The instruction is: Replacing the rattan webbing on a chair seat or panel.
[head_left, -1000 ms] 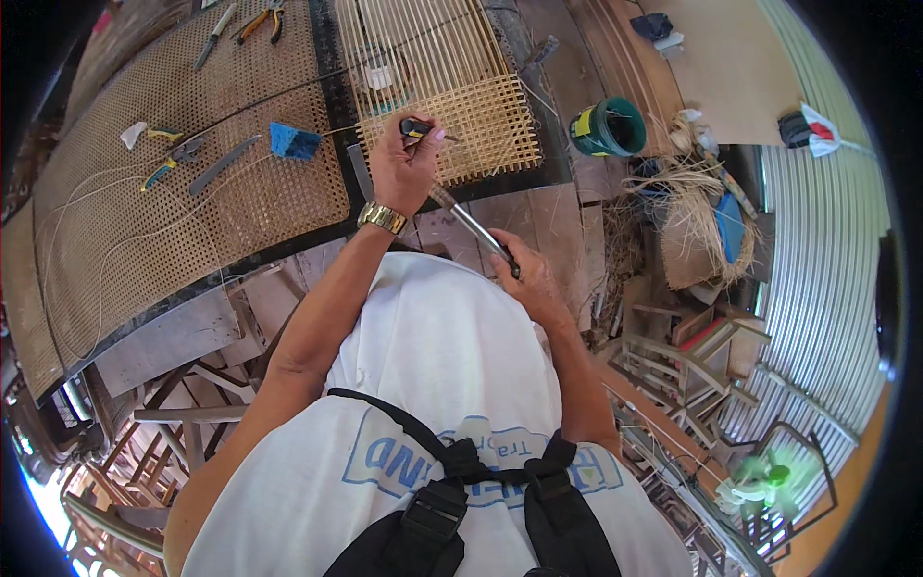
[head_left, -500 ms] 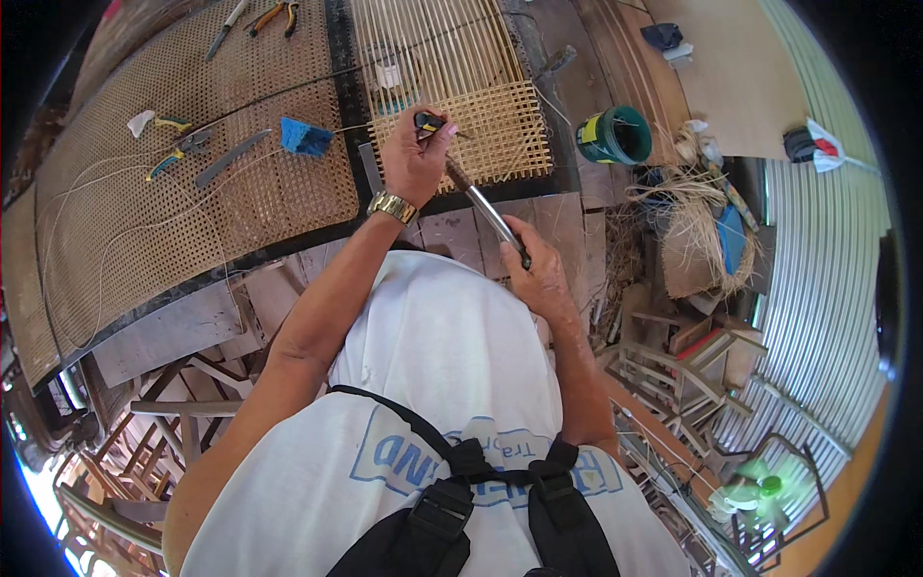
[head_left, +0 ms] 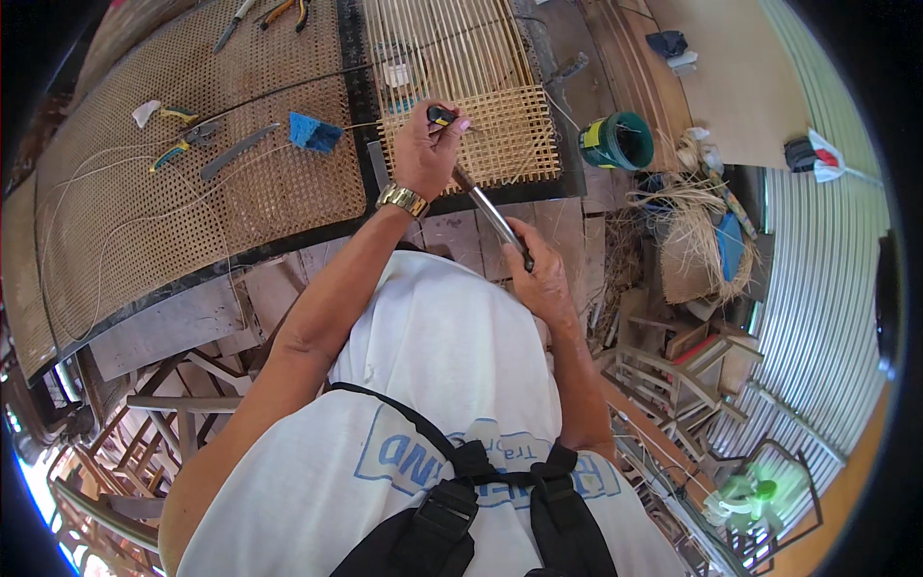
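My left hand [head_left: 424, 162], with a gold watch at the wrist, is closed around a short black-and-yellow handle [head_left: 441, 116], like a screwdriver's. It is over the front of a partly woven cane panel [head_left: 514, 125]. The fingers mostly hide the shaft of this tool. In my right hand [head_left: 542, 274] is a metal-shafted tool [head_left: 492, 213] with a dark grip end, slanting up and left. Its brownish far end comes close beside my left hand; whether the two touch I cannot tell. Bare parallel strands stretch beyond the woven part of the panel.
On the finished mesh [head_left: 269, 183] at left lie a blue block [head_left: 314, 133], a dark blade [head_left: 238, 152] and pliers [head_left: 185, 144]. A green bucket [head_left: 615, 141] stands right of the panel. Loose cane strips [head_left: 702, 231] and wooden frames [head_left: 683, 370] lie farther right.
The whole scene has shifted slightly right and down in the picture. Both hands keep their grips, nearly unchanged in position over the panel's front edge.
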Available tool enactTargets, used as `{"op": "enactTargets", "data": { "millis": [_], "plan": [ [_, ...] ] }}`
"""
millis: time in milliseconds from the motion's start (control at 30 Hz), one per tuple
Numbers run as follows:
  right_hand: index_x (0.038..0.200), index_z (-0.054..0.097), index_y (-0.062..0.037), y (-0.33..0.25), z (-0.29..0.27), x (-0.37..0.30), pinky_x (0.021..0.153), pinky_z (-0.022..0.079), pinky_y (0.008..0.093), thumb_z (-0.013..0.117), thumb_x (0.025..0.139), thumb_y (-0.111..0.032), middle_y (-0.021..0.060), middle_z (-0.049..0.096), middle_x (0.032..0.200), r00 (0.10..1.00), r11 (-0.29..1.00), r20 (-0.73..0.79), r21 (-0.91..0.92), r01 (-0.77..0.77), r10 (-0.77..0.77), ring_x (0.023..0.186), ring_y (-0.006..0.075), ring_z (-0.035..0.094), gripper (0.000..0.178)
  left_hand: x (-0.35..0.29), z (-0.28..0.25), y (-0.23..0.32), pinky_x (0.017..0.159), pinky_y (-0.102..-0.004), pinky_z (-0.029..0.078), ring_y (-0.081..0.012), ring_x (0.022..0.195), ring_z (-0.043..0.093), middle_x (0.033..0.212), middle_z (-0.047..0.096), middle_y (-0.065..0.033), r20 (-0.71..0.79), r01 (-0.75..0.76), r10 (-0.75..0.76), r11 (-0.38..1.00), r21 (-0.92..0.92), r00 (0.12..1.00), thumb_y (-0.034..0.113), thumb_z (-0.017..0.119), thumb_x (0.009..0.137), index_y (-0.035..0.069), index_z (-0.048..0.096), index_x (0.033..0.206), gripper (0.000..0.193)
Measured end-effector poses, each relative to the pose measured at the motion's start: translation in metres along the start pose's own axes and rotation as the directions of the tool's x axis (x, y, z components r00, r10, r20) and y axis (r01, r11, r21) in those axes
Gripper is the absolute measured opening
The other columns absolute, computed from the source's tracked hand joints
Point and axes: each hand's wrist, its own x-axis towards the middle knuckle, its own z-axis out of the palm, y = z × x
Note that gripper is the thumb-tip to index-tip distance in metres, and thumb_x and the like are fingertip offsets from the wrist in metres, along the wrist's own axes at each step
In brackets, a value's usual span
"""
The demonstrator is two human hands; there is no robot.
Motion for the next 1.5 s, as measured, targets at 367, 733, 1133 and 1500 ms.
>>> {"op": "enactTargets", "data": {
  "millis": [367, 733, 1133, 1500],
  "plan": [
    [0.135, 0.059, -0.0019, -0.011, 0.005, 0.014, 0.086, 0.055, 0.0428, 0.062, 0.098, -0.011, 0.0232, 0.071, 0.111, 1.0, 1.0, 0.014, -0.008, 0.0, 0.0, 0.096, 0.0364, 0.072, 0.037, 0.009, 0.0, -0.002, 0.071, -0.03, 0.058, -0.017, 0.086, 0.076, 0.094, 0.076, -0.0065, -0.031, 0.032, -0.029, 0.994, 0.1, 0.999, 0.014, 0.078, 0.093, 0.007, 0.062, 0.108, 0.023],
    [0.135, 0.058, 0.0005, -0.01, -0.008, -0.004, 0.085, 0.054, 0.0381, 0.062, 0.1, -0.01, 0.0181, 0.071, 0.112, 0.997, 0.998, -0.072, 0.045, -0.038, 0.042, 0.095, 0.0267, 0.07, 0.037, 0.013, -0.027, -0.001, 0.075, -0.0268, 0.056, -0.0074, 0.089, 0.068, 0.096, 0.074, -0.0008, -0.103, 0.065, -0.076, 0.993, -0.102, 0.992, 0.01, 0.077, 0.094, 0.006, 0.062, 0.109, 0.022],
    [0.125, 0.055, -0.0029, -0.006, -0.034, -0.049, 0.064, 0.041, 0.0246, 0.062, 0.102, -0.017, 0.0003, 0.055, 0.083, 0.739, 0.596, 0.325, 0.442, -0.671, 0.59, 0.073, 0.009, 0.051, 0.028, -0.009, -0.029, -0.028, 0.076, -0.0238, 0.052, -0.0054, 0.086, 0.063, 0.098, 0.073, 0.0013, -0.065, 0.28, -0.31, 0.918, -0.282, 0.948, 0.016, 0.08, 0.094, 0.007, 0.067, 0.106, 0.02],
    [0.131, 0.059, -0.0025, 0.009, 0.031, -0.005, 0.065, 0.044, 0.0267, 0.066, 0.099, -0.017, 0.0009, 0.061, 0.086, 0.901, 0.904, 0.201, 0.116, -0.411, 0.384, 0.073, 0.0076, 0.053, 0.036, -0.015, -0.013, -0.025, 0.078, -0.0258, 0.056, -0.0093, 0.089, 0.069, 0.102, 0.074, -0.0015, 0.037, 0.211, -0.208, 0.96, -0.185, 0.977, 0.011, 0.077, 0.095, 0.006, 0.062, 0.113, 0.024]
  ]
}}
